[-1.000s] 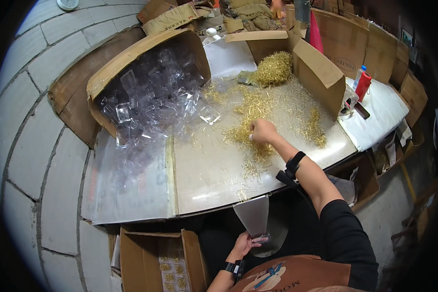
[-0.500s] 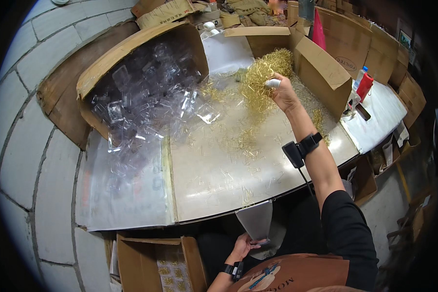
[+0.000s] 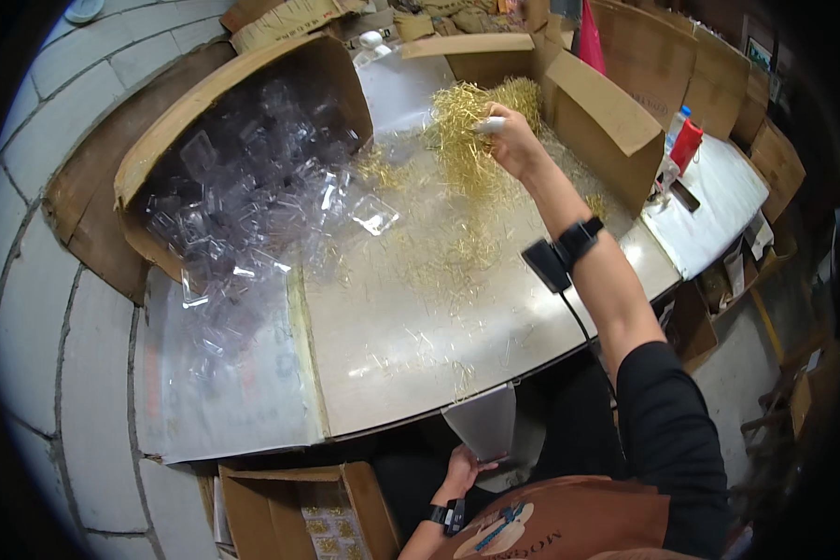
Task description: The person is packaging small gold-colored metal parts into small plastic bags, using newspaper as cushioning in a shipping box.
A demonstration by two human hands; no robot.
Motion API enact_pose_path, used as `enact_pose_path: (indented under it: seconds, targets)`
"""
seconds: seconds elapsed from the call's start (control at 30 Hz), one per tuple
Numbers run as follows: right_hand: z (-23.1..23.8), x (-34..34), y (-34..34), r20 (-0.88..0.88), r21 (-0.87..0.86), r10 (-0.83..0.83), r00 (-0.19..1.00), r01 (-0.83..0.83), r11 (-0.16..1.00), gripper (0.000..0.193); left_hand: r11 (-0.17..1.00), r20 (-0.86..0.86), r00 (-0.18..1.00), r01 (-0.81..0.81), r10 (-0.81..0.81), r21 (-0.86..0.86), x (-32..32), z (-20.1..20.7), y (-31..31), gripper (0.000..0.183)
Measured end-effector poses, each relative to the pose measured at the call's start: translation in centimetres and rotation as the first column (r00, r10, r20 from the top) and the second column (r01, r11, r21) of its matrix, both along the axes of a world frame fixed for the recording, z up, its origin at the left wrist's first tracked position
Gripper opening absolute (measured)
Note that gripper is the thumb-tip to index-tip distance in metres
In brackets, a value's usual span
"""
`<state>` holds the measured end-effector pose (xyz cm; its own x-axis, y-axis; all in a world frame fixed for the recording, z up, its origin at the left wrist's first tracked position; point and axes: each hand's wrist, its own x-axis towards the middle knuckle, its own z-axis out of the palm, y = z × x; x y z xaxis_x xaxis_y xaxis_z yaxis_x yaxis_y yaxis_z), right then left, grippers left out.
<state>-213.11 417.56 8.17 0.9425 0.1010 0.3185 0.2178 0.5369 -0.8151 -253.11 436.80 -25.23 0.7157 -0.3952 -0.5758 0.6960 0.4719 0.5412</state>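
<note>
My right hand (image 3: 513,140), white tape round one finger, is closed on a tangled clump of thin gold wire pieces (image 3: 459,117) at the far side of the table. Some strands hang from the clump, and loose ones lie scattered toward me. Down at the table's front edge, a grey sheet chute (image 3: 485,420) slopes toward my lap. My left hand (image 3: 464,469) is at its lower end, fingers curled under it; whatever they hold is too hidden to make out. Clear plastic boxes (image 3: 243,201) spill from a tipped carton (image 3: 131,187) on the left.
An open carton (image 3: 243,509) by my lap holds packed clear boxes with gold contents. Behind the wire pile stands a cardboard carton (image 3: 602,112). Farther right are a red bottle-like object (image 3: 686,147) and a dark phone-like object (image 3: 684,195). A block wall (image 3: 47,327) borders the left.
The whole view has shifted a little. My right hand has drawn up slightly at the wire pile, with the clump bunched left of its fingers. My left hand stays at the chute.
</note>
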Motion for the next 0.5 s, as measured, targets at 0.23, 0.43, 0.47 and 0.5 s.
enact_pose_path:
  seconds: [0.23,0.43,0.47,0.5]
  targets:
    - [0.1,1.4,0.9,-0.039,-0.163,-0.093,0.995,0.085,0.983,0.013,1.000,0.046,0.999,0.015,-0.015,-0.006,1.4,0.9,0.3,0.040]
    - [1.1,0.1,2.5,-0.008,-0.076,-0.017,1.000,0.016,0.997,0.013,1.000,-0.019,1.000,-0.005,0.004,-0.013,0.3,-0.7,0.1,0.039]
    - [1.0,0.8,2.6,-0.034,-0.073,-0.071,0.997,0.068,0.995,0.013,1.000,-0.019,1.000,-0.010,0.010,-0.003,0.6,-1.3,0.4,0.039]
    - [1.1,-0.1,3.5,0.025,-0.072,-0.008,1.000,0.010,0.997,0.013,0.999,-0.040,0.999,-0.034,0.034,-0.009,0.7,-0.7,0.3,0.038]
